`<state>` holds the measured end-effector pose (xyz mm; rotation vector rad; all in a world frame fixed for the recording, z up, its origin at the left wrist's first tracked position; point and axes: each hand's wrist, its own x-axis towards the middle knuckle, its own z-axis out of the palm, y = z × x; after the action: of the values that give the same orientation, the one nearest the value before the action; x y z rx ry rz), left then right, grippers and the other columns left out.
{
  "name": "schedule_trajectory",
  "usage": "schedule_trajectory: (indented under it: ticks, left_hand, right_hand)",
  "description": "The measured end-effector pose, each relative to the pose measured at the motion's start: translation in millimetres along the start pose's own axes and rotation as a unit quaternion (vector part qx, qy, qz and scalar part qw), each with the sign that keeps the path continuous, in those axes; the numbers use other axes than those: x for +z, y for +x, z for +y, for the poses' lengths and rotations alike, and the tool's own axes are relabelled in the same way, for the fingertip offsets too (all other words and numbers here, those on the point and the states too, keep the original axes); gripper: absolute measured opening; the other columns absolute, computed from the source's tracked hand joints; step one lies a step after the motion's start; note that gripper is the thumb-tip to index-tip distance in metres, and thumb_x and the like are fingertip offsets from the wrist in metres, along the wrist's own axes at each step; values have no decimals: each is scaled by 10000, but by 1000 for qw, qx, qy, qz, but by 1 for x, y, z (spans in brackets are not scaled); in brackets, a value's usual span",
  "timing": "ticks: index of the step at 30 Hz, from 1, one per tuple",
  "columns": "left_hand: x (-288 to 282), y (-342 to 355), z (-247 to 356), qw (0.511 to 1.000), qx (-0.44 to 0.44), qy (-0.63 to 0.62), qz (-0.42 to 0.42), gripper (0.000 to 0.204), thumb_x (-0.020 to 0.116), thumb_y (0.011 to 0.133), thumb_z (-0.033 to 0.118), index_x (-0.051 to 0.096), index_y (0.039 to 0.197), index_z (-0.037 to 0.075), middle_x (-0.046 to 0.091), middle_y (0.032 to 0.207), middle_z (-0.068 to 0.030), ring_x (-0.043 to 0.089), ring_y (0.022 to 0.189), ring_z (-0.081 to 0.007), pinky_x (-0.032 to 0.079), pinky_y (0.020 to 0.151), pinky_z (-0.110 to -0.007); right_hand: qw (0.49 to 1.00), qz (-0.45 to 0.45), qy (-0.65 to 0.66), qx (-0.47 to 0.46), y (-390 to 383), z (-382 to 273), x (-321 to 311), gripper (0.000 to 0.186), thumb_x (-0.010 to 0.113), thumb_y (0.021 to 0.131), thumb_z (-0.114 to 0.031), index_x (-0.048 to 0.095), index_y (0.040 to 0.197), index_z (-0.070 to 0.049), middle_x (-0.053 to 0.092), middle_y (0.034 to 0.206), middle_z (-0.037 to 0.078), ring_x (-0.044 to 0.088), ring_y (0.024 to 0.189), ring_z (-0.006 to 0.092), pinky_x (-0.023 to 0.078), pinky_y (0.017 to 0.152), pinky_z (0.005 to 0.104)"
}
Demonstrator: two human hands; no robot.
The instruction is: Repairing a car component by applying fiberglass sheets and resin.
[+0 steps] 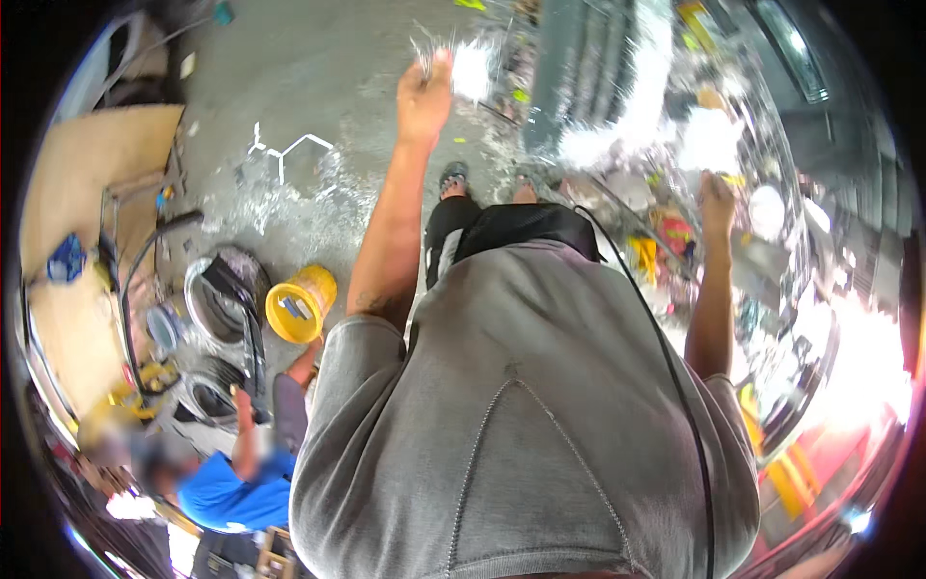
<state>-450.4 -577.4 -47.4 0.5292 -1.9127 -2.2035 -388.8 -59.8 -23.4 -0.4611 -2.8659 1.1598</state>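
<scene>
My left hand (424,101) is stretched far forward over the concrete floor, its fingers curled closed. Thin pale strands stick out around its fingertips, and a glaring white patch (472,69) lies just to its right; what the fingers hold cannot be made out. Out to the right, my right hand (716,203) looks closed, just below an overexposed white shape (710,143). Glare and blur hide what is in it. Between the hands stands a dark grey ribbed object (579,72) with a bright white sheen along its right side.
A yellow bucket (301,304) and tyres (227,294) sit to the left, near a plywood board (96,212). A person in a blue shirt (231,492) is at the lower left. White branching lines (282,154) mark the floor. Mixed scrap (666,232) covers the right side.
</scene>
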Motion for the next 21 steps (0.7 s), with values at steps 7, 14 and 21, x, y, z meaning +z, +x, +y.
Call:
schedule_trajectory:
  ticks: [7,14,21]
  left_hand:
    - [73,-74,-93,998,0,60,-19,269,726,907,238,605,873,0,571,707,-3,470,635,-96,418,570,-295]
    - [109,-101,-120,991,-65,64,98,432,700,922,336,562,991,-67,495,1037,-139,502,880,-184,456,737,-342]
    - [121,-109,-139,926,85,326,170,544,620,939,501,517,920,-32,455,1013,-161,473,910,-278,413,775,-462]
  right_hand:
    - [961,44,-113,247,-271,174,-41,311,568,972,-257,661,807,-11,591,616,80,543,562,142,435,520,333]
    - [920,-47,-86,380,-474,195,-37,409,582,928,-367,683,789,5,628,648,169,591,579,262,469,588,425]
    - [858,-115,-245,436,-453,185,-58,430,585,872,-408,680,789,3,628,652,207,621,620,234,470,638,441]
